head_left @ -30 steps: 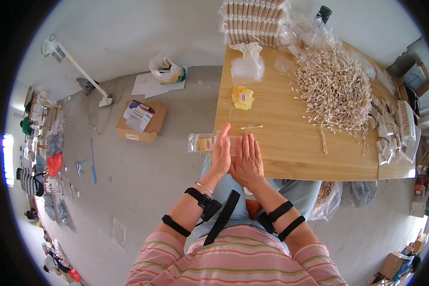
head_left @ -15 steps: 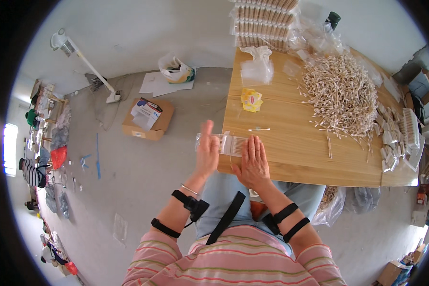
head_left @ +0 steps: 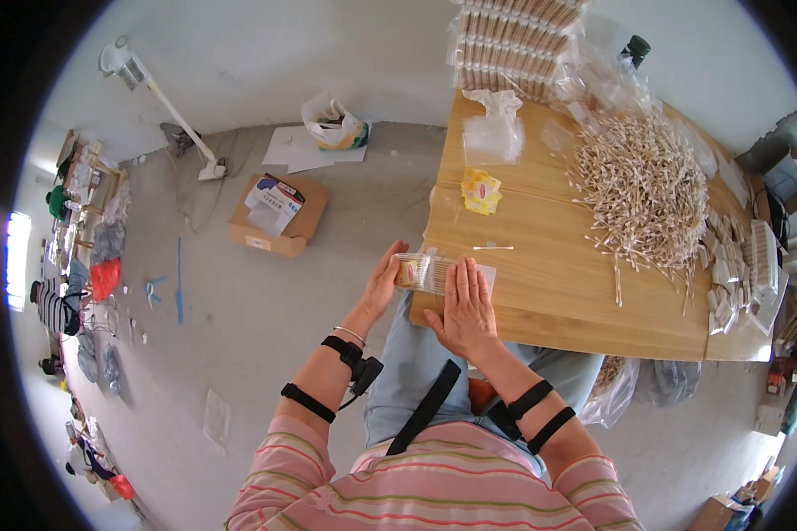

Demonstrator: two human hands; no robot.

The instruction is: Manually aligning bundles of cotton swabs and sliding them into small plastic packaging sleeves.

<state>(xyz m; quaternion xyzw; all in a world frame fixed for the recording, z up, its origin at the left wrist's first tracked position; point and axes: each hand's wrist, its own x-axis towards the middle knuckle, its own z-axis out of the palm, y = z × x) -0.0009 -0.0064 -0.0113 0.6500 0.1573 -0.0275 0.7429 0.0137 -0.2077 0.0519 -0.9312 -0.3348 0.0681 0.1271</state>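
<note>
At left, a cardboard box (head_left: 308, 211) lies on the floor. The left hand (head_left: 381, 285), its fingers open and extended, stands at the left end of a clear packet of cotton swabs (head_left: 429, 276), which lies at the near left corner of the table (head_left: 549, 310), its left end past the edge. The right hand (head_left: 468, 310) rests flat over the packet's right part, fingers straight and together. Beyond are yellow cards (head_left: 481, 191) and a single swab (head_left: 494, 248); farther right, a swab heap (head_left: 642, 195) and small white bundles (head_left: 726, 265).
</note>
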